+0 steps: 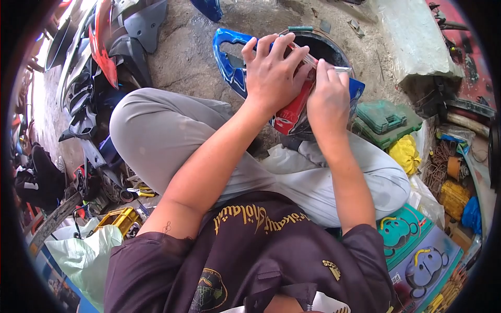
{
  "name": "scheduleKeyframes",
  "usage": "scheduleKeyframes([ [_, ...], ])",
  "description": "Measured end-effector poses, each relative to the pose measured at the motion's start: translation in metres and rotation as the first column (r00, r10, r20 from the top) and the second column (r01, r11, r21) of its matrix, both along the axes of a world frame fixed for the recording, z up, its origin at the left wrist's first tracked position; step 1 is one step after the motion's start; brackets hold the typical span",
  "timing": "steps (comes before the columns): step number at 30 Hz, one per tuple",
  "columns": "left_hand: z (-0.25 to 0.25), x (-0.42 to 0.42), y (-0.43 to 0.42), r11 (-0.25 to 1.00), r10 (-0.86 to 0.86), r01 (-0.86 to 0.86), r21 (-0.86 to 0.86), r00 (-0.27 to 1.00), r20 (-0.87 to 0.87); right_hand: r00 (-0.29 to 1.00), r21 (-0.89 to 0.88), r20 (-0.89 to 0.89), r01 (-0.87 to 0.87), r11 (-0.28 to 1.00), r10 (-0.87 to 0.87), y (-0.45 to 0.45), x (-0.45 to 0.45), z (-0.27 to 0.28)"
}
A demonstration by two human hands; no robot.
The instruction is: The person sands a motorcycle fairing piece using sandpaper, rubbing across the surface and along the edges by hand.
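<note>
A blue and red motorcycle fairing panel (292, 112) with white graphics is held tilted over my lap. My left hand (274, 73) lies across its upper middle, fingers bent over the far edge and gripping it. Nearer the panel's right end, my right hand (329, 96) has its fingers pinched together at the top edge. A thin pale strip (342, 69) shows beyond the right fingertips; its kind cannot be made out. Between the two hands runs a clear and red edge (309, 58), partly covered by fingers.
Behind the panel stands a round black basin (334, 51). Dark and red fairing parts (102, 47) are piled at the left. At the right are a green tool case (383, 117), a yellow bag (404, 154) and a concrete block (417, 41). A yellow crate (119, 220) sits lower left.
</note>
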State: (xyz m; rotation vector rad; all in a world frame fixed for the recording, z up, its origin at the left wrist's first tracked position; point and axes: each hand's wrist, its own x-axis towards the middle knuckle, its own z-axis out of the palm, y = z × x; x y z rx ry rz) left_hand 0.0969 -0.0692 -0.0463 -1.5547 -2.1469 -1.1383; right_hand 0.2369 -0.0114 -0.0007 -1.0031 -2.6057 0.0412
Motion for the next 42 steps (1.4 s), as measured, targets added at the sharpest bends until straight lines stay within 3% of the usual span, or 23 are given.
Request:
scheduleKeyframes([
  [3, 0.003, 0.002, -0.002, 1.000, 0.025, -0.025, -0.015, 0.999, -0.027, 1.000, 0.001, 0.006, 0.007, 1.000, -0.007, -0.005, 0.003, -0.005],
  [6, 0.004, 0.002, -0.001, 1.000, 0.015, -0.015, -0.012, 1.000, -0.002, 0.993, -0.132, 0.110, 0.046, 0.990, -0.031, 0.010, -0.005, 0.011],
  [10, 0.007, 0.001, -0.004, 0.999, 0.014, -0.014, -0.037, 1.000, -0.017, 0.999, 0.087, -0.050, -0.009, 0.996, 0.013, -0.003, 0.005, -0.010],
  [14, 0.004, 0.002, -0.001, 0.999, 0.021, -0.022, -0.030, 1.000, -0.014, 0.999, -0.021, -0.043, 0.003, 1.000, -0.004, 0.006, -0.003, -0.003],
  [15, 0.003, 0.004, -0.003, 0.999, 0.018, -0.019, -0.032, 1.000, -0.013, 0.998, -0.072, 0.053, 0.039, 0.997, -0.035, 0.010, -0.006, 0.005],
  [18, 0.006, 0.001, -0.002, 1.000, 0.011, -0.011, -0.023, 1.000, -0.023, 0.998, 0.000, -0.062, 0.009, 1.000, -0.009, 0.000, -0.002, -0.001],
  [23, 0.003, 0.003, -0.001, 0.999, 0.030, -0.030, -0.016, 0.999, -0.020, 0.998, 0.010, -0.059, 0.011, 1.000, -0.010, 0.004, -0.002, -0.005],
  [26, 0.002, 0.001, -0.002, 1.000, 0.018, -0.018, -0.019, 1.000, -0.020, 0.999, -0.088, 0.036, 0.040, 0.995, -0.037, 0.007, -0.006, 0.010],
  [27, 0.004, 0.002, -0.004, 1.000, 0.013, -0.014, -0.023, 1.000, -0.019, 0.997, 0.024, -0.081, -0.016, 1.000, 0.018, 0.006, -0.001, -0.003],
  [30, 0.005, 0.002, -0.004, 1.000, 0.023, -0.023, -0.019, 1.000, -0.012, 0.998, -0.034, -0.027, 0.056, 0.998, -0.057, -0.014, 0.006, 0.000],
  [42, 0.003, 0.003, -0.002, 0.999, 0.031, -0.032, -0.028, 0.999, -0.028, 0.998, -0.031, -0.070, 0.006, 0.999, -0.009, 0.005, 0.002, -0.001],
])
